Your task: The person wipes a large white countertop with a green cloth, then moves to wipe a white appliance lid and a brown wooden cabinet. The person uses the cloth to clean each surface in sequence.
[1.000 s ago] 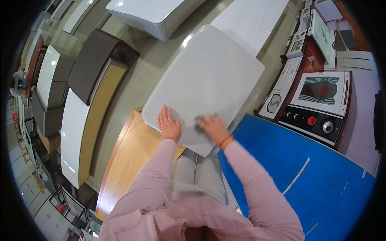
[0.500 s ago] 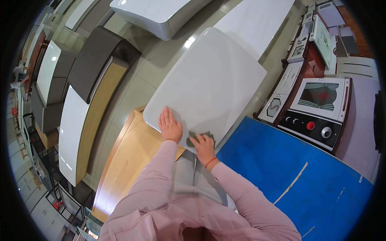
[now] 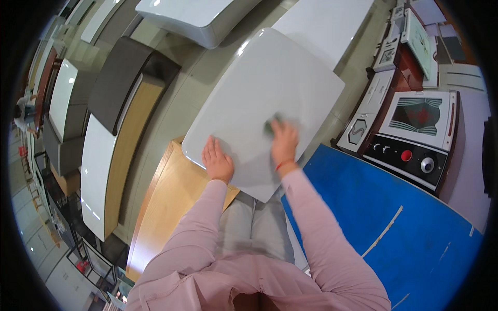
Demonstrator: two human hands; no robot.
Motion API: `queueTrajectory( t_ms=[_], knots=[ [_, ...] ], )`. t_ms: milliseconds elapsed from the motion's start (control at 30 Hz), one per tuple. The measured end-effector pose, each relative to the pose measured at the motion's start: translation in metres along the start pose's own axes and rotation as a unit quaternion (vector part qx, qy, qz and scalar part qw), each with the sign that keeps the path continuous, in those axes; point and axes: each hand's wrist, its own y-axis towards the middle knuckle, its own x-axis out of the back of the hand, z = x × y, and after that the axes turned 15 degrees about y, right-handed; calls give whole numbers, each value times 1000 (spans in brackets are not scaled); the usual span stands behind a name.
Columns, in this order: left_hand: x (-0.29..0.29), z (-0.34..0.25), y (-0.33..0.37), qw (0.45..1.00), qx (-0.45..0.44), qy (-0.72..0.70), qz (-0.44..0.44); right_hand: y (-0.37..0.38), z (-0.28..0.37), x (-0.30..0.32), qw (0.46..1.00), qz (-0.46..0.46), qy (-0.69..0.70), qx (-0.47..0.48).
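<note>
A glossy white tabletop (image 3: pixel 249 88) with rounded corners lies in front of me. My left hand (image 3: pixel 217 160) rests flat near its left edge, fingers stretched out and nothing in them. Farther in, toward the right side of the top, my right hand (image 3: pixel 285 141) presses a dark green cloth (image 3: pixel 272 124) against the surface. That hand is smeared by motion, and its fingers partly cover the cloth. A red band circles the right wrist.
A wooden tabletop (image 3: pixel 168 197) adjoins on the left, a scuffed blue board (image 3: pixel 384 207) on the right. Beyond the blue board stands a white-and-dark cabinet unit with knobs (image 3: pixel 410 135). A white-and-brown table (image 3: pixel 98 166) is at the left. Far left, a person (image 3: pixel 25 114) is visible.
My right hand has slid the cloth forward and to the right over the white top, away from the near edge. My left hand has stayed in about the same place.
</note>
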Motion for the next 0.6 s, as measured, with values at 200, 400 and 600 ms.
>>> queueTrajectory(
  t_ms=[200, 400, 600],
  knots=[
    [-3, -6, 0, 1000, -1, 12, -17, -173, -1, 10, 963, 160, 18, 216],
    [-2, -1, 0, 1000, -4, 13, -22, 3, -77, 68, 982, 87, -116, 123],
    [-5, -5, 3, 999, -17, 26, -33, 91, -111, 62, 976, -205, -50, -49]
  ],
)
